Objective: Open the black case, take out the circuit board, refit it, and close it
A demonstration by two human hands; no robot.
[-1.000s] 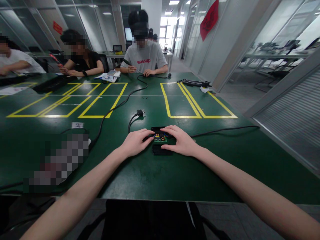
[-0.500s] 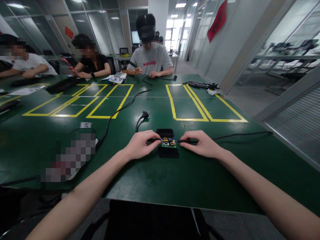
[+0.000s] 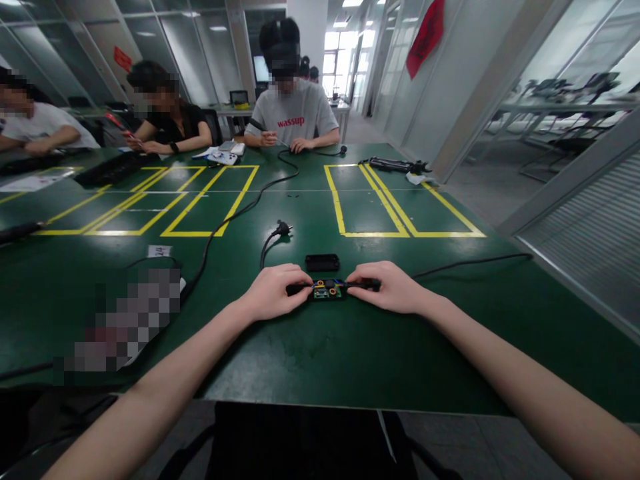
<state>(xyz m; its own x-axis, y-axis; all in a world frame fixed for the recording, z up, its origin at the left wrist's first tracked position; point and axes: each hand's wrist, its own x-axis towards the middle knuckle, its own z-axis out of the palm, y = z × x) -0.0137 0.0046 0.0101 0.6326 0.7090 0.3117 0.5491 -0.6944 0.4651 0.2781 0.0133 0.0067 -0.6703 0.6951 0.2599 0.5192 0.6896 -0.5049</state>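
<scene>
Glass walls (image 3: 183,53) stood behind a green table (image 3: 270,373) with yellow tape (image 3: 186,234). Co-worker's shirt (image 3: 305,107) read "wassup". Object (image 3: 130,320) at left was pixelated, unreadable. Hands apart: left hand (image 3: 275,291) pinched left cable (image 3: 296,289), right hand (image 3: 393,287) right cable (image 3: 371,285), ends partly hidden. Black case half (image 3: 323,262) lay just beyond the circuit board (image 3: 327,290), which sat between the hands. White tag (image 3: 160,251) read "24"

An office workspace: glass partitions (image 3: 184,63) stand behind people (image 3: 300,107) seated at a green tabletop (image 3: 350,360) (marked with yellow tape (image 3: 187,234)).
</scene>
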